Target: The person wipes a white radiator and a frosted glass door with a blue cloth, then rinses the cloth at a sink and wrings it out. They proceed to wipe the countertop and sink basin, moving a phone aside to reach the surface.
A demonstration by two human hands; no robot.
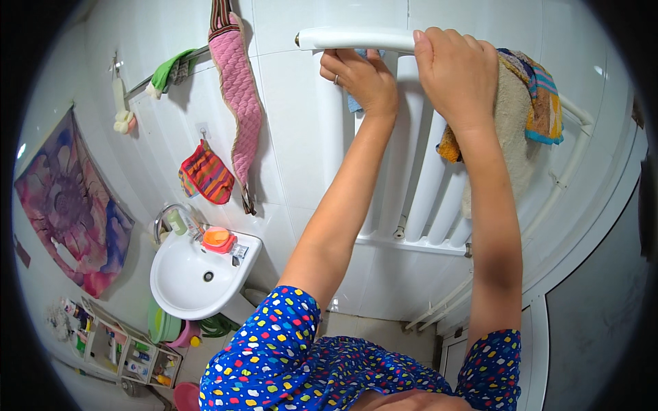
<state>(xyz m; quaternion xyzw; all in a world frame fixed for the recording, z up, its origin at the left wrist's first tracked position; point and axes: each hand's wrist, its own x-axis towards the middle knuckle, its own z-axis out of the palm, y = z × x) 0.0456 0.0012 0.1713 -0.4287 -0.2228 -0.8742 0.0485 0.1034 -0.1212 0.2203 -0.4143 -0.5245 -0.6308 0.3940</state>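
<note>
A white panel radiator with vertical tubes [331, 144] is fixed to the tiled wall before me, its top rail [354, 38] near head height. My right hand [455, 77] grips that rail from above, thumb towards the left. My left hand [362, 77], with a ring on one finger, reaches up under the rail; its fingertips are partly hidden, and a light blue cloth [353, 104] shows behind it. Just right of my right hand, a beige towel [511, 128] and a multicoloured knitted item [547, 103] hang over the radiator.
A white washbasin [180, 277] with a curved tap [169, 209] stands lower left. Above it hang a striped pouch [208, 172] and a pink quilted strap [239, 92]. A shelf rack [121, 354] and basins [164, 321] are at floor level. White pipes [558, 190] and a door frame [540, 349] lie right.
</note>
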